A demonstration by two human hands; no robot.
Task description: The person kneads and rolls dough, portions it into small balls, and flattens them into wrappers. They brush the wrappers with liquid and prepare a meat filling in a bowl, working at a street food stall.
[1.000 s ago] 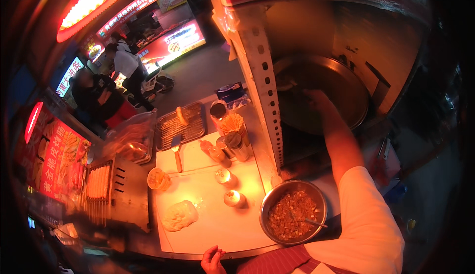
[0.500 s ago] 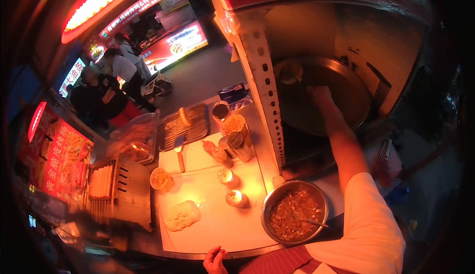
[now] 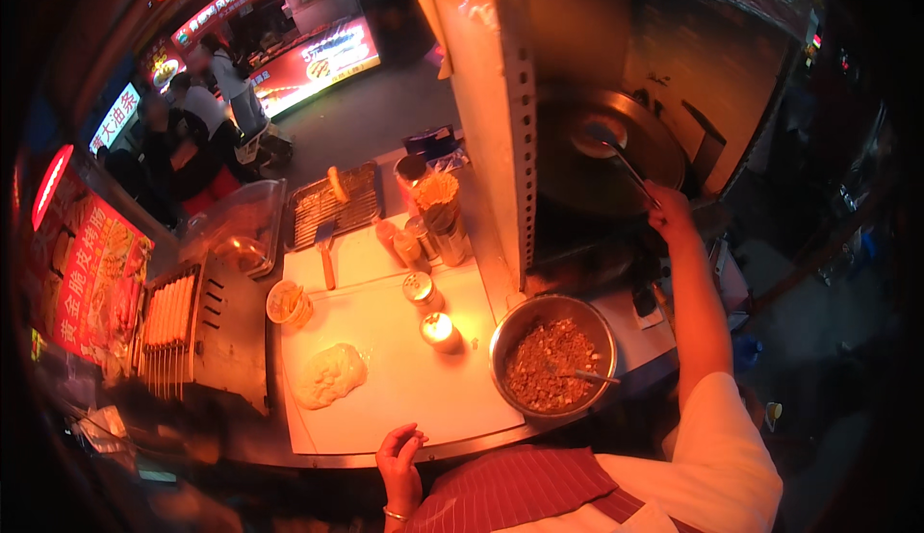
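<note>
My right hand [image 3: 668, 214] is closed round the handle of a long metal ladle [image 3: 631, 167]. The ladle's rounded head lies over a large round pan [image 3: 664, 129] in the walled cooking bay; the pan's dark inside is hard to make out. By the counter's front edge hangs my left hand [image 3: 400, 451], fingers loosely bent and nothing visible in it. Beyond that hand, a flat lump of pale dough [image 3: 331, 376] rests on the white board [image 3: 404, 341]. A steel bowl [image 3: 498, 365] of chopped filling, with a spoon [image 3: 595, 376] in it, stands between my two arms.
Shaker jars [image 3: 440, 332], a small tub [image 3: 288, 304], and a wooden-handled scraper [image 3: 326, 256] stand or lie on the board. Sausages [image 3: 170, 312] fill a roller grill at left. A perforated metal post [image 3: 525, 148] divides counter from pan. Several people are beyond the counter.
My right hand has drawn back toward me and right, and the ladle's handle now shows. My left hand has risen further into view. The whole view has shifted slightly.
</note>
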